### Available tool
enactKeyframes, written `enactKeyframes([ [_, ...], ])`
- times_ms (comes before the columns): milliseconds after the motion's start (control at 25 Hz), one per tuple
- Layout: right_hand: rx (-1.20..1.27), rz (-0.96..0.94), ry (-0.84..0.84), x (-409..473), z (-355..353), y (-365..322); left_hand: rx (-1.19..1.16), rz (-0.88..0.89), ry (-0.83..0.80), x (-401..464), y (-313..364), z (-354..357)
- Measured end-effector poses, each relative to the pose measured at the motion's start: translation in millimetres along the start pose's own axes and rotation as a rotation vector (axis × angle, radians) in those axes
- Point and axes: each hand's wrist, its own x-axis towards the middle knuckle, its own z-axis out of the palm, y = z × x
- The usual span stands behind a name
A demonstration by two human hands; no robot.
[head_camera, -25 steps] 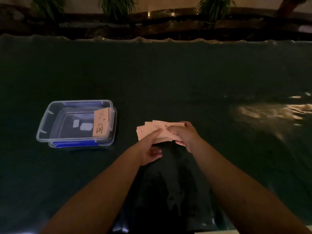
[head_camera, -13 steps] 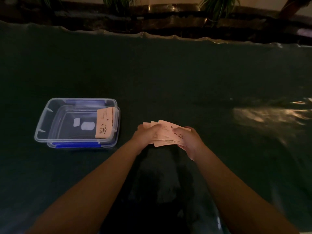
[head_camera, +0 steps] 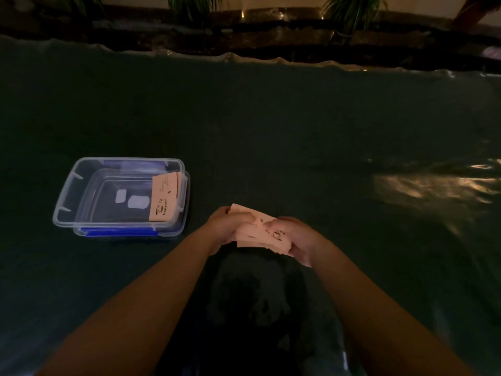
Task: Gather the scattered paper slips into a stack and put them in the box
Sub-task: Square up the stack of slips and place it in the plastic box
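Observation:
Both hands hold a bundle of pale pink paper slips (head_camera: 259, 231) just above the dark green table cover, right of the box. My left hand (head_camera: 227, 226) grips the bundle's left end and my right hand (head_camera: 298, 238) grips its right end. The slips overlap unevenly, with printed marks on top. A clear plastic box (head_camera: 81, 185) with blue clips sits on its lid to the left. One pink slip (head_camera: 163, 196) leans against the box's inner right wall.
The table cover (head_camera: 271, 131) is dark green and glossy, with a bright reflection (head_camera: 433, 188) at the right. Beyond the far edge runs a dark ledge with potted plants (head_camera: 349, 12). The scene is dim.
The slips were fanned wider a second ago; both hands have pressed them closer into a tighter bundle. The view has shifted slightly; the box has not moved.

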Motion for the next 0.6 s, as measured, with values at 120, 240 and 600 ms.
enactKeyframes([
  [120, 0.102, 0.017, -0.126, -14.2, -6.2, 19.8, -0.097, 0.025, -0.083, -8.2, -11.8, -6.7],
  [240, 0.264, 0.046, -0.187, -25.9, -0.8, 38.4, -0.195, 0.077, -0.004, -10.5, -19.4, 0.7],
  [600, 0.681, -0.123, -0.217, -44.9, 35.0, 31.7, -0.375, 0.267, -0.022, -25.5, -28.9, 34.3],
])
